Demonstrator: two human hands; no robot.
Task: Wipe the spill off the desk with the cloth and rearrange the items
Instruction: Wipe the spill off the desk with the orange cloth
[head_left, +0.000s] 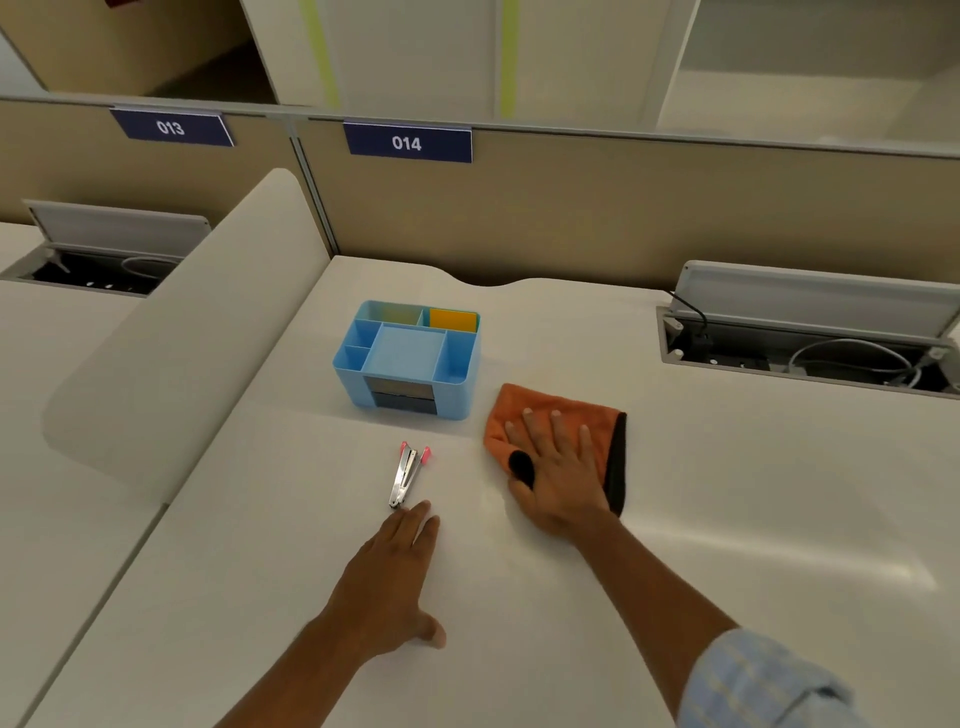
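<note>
An orange cloth (558, 410) with a black underside lies flat on the white desk (727, 519), right of centre. My right hand (558, 475) presses down on it with fingers spread; a black cap covers the thumb tip. My left hand (395, 577) rests flat on the desk, fingers together, its fingertips just short of a silver stapler (406, 475) with pink ends. A blue desk organiser (408, 358) with several compartments stands behind the stapler; yellow sticky notes sit in its back right compartment. A faint wet sheen shows on the desk between my hands.
A beige partition (623, 208) with signs 013 and 014 runs along the back. An open cable tray (805, 358) with wires sits at the back right, another at the far left. A curved white divider (182, 338) borders the desk's left side.
</note>
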